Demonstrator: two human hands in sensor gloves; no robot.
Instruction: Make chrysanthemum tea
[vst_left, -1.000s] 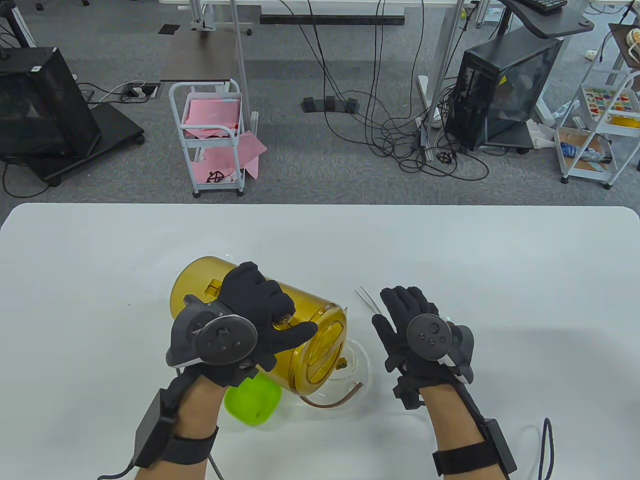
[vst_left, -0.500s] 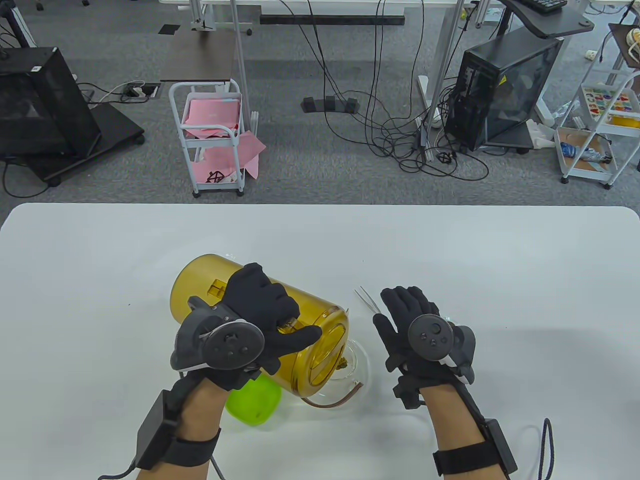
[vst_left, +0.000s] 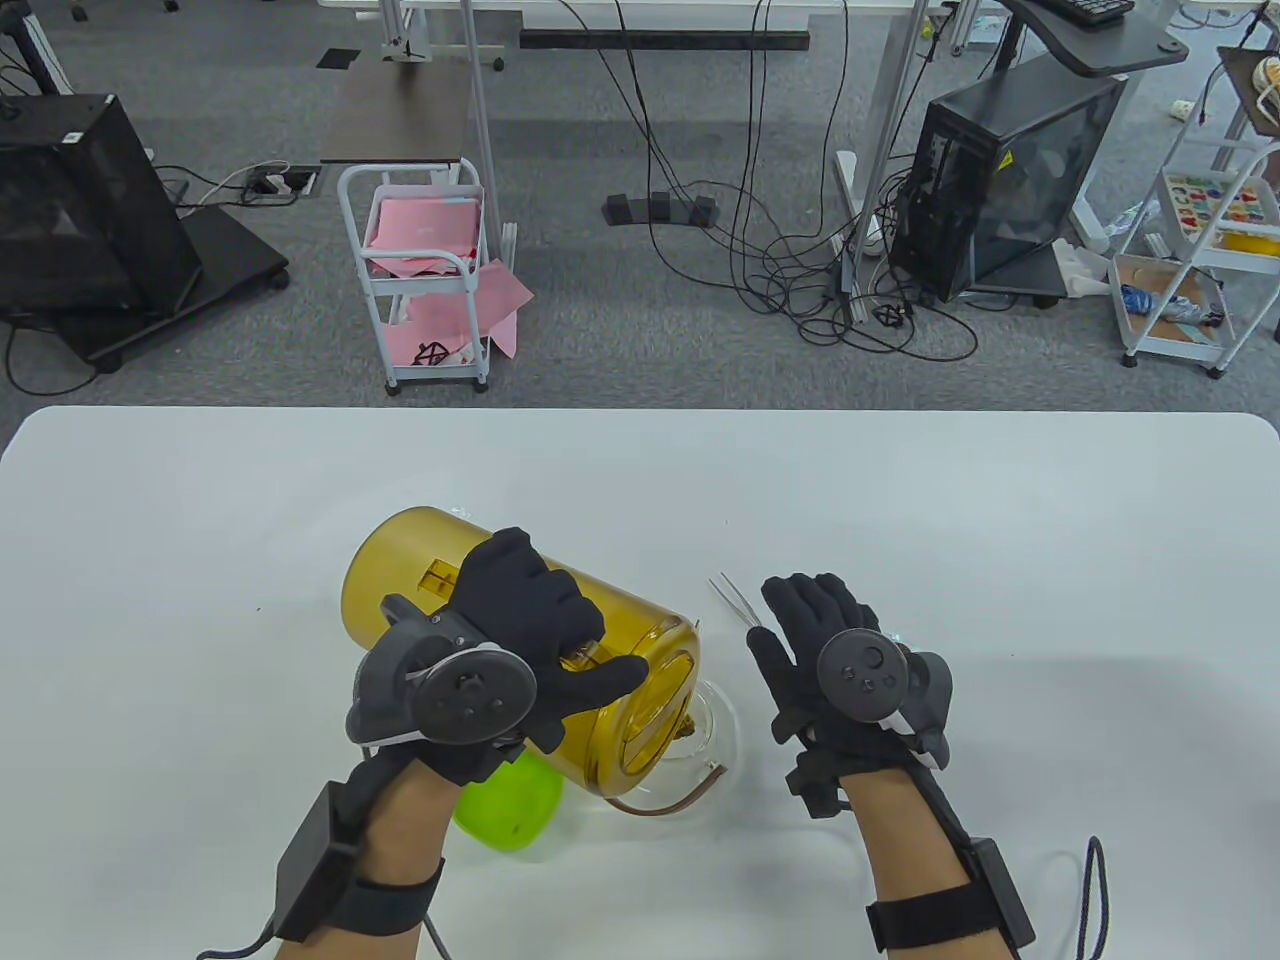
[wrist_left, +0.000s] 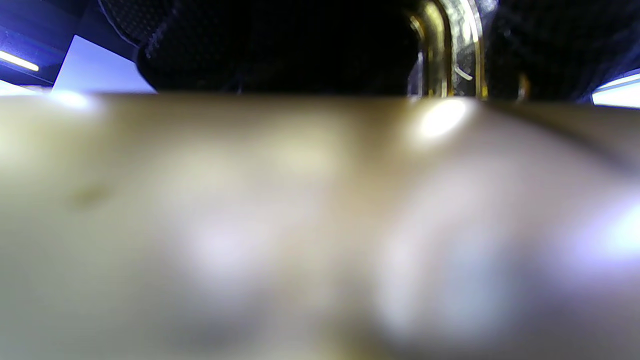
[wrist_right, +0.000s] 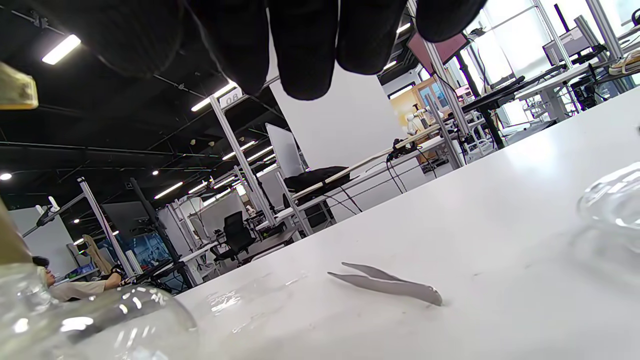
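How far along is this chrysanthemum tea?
Done: something small and brownish, perhaps a flower, already sits in the glass teapot, and the tweezers lie on the table, unheld. In hand: the left hand grips the amber pitcher by its handle, tipped mouth-down over the teapot; no water stream is visible. The right hand hovers open. Left: finishing the pour and setting the pitcher upright.

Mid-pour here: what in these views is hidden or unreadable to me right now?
- Water stream and level: table view, the amber pitcher mouth covers the glass teapot opening.
- Left hand grip on the handle: left wrist view is blurred, filled by the pitcher wall.
- Green bowl: contents unreadable, partly under pitcher and wrist.
- Right hand: hides the glass object beneath it; tweezers lie clear on the table.
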